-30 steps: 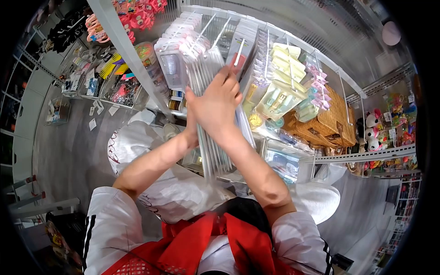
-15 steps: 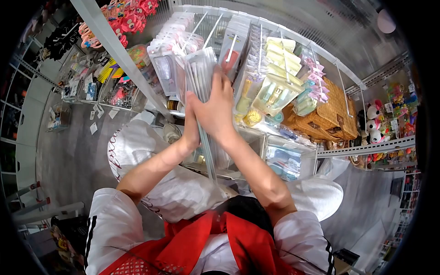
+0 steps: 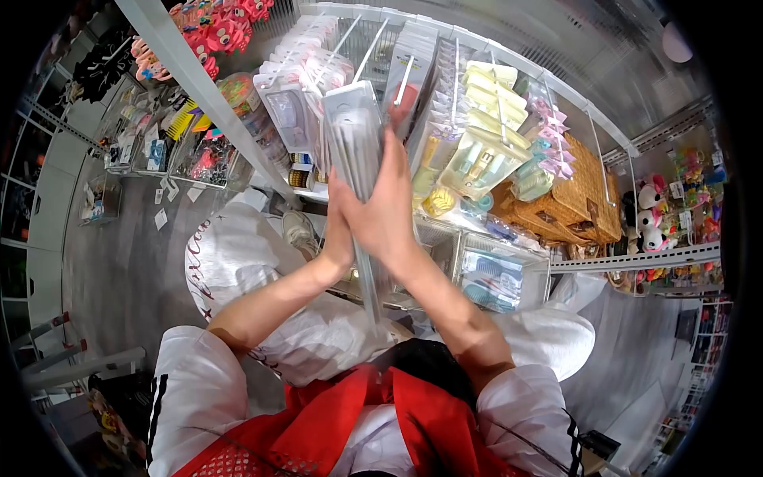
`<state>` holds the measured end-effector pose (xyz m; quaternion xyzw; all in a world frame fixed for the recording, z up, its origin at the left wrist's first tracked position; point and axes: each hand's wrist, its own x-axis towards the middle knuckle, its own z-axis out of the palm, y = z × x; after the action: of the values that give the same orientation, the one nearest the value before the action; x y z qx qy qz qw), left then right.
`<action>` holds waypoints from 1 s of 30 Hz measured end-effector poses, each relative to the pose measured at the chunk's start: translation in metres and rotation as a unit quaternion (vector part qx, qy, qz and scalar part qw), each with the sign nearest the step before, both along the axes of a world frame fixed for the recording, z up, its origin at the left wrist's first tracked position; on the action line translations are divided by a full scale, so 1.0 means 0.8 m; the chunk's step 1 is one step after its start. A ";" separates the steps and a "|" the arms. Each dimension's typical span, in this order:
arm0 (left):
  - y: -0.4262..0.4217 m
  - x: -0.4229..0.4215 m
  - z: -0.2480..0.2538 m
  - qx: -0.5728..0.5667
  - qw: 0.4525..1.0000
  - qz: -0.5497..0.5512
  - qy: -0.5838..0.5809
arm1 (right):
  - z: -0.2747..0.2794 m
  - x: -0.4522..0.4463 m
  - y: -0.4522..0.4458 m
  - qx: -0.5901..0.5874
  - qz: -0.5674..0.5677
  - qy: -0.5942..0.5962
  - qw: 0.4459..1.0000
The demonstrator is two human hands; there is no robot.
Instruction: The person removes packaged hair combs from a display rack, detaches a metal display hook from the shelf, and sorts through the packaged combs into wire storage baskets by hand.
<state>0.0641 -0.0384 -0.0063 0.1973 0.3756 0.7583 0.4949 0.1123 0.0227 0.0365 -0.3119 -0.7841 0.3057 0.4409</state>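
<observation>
A stack of long clear plastic packs [image 3: 354, 131] stands between my two hands, below a white display hook. My left hand [image 3: 338, 226] presses on the left side of the stack, its fingers mostly behind the packs and my other hand. Against the right side lies my right hand [image 3: 386, 215], fingers together and pointing up. The packs' lower ends hang toward my lap. Just left hang pink-topped packs with grey brushes [image 3: 291, 119]. A grey card pack with a red item [image 3: 404, 99] hangs to the right, close to my right fingertips.
Yellow-topped packs [image 3: 481, 163] and a woven basket [image 3: 568, 207] are at the right of the rack. Below is a clear bin of blue combs [image 3: 491, 278]. A white metal post [image 3: 203, 95] slants on the left, near bins of hair accessories [image 3: 211, 159]. Plush toys [image 3: 652, 226] hang far right.
The packs between my hands have drawn together into a narrower stack, with the front pack now facing up. My right fingers have straightened. The view has shifted slightly.
</observation>
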 end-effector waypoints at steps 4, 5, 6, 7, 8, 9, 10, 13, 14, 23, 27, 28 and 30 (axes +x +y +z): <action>-0.004 -0.003 0.000 -0.001 1.000 -0.011 -0.018 | 0.055 0.000 -0.034 0.056 -0.040 -0.154 0.986; -0.005 -0.003 -0.002 -0.002 1.000 -0.012 -0.022 | 0.061 0.000 -0.040 0.080 -0.033 -0.160 0.983; -0.008 -0.002 -0.002 -0.002 0.999 -0.014 -0.034 | 0.062 0.001 -0.045 0.104 -0.026 -0.165 0.980; -0.010 0.000 -0.004 -0.003 0.999 -0.015 -0.041 | 0.062 0.002 -0.051 0.116 -0.018 -0.154 0.981; -0.011 0.001 -0.006 -0.002 0.999 -0.016 -0.046 | 0.061 0.005 -0.051 0.100 -0.018 -0.144 0.984; -0.013 0.003 -0.009 -0.003 0.999 -0.016 -0.049 | 0.057 0.007 -0.050 0.084 -0.018 -0.133 0.987; -0.014 0.006 -0.011 -0.003 0.999 -0.014 -0.037 | 0.052 0.011 -0.049 0.067 -0.015 -0.122 0.990; -0.012 0.011 -0.005 -0.027 0.987 -0.006 0.160 | -0.020 0.020 -0.012 -0.105 0.007 0.066 0.992; -0.009 0.011 0.002 -0.048 0.961 0.001 0.274 | -0.027 0.031 -0.001 -0.248 0.062 0.119 0.959; -0.024 0.040 -0.043 -0.286 0.913 -0.290 0.008 | -0.141 0.123 0.000 -0.556 0.095 0.110 0.818; -0.036 0.045 -0.044 -0.288 0.913 -0.284 -0.052 | -0.118 0.161 -0.006 -0.524 0.110 0.051 0.843; -0.039 0.046 -0.053 -0.270 0.918 -0.281 -0.074 | -0.120 0.170 -0.006 -0.526 0.123 0.050 0.840; -0.042 0.054 -0.062 -0.245 0.924 -0.269 -0.114 | -0.116 0.183 -0.015 -0.595 0.123 0.059 0.792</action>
<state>0.1070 -0.0718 -0.0562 0.0757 0.4242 0.4982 0.7524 0.2586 0.0111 -0.0561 -0.3953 -0.4520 0.7808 0.1723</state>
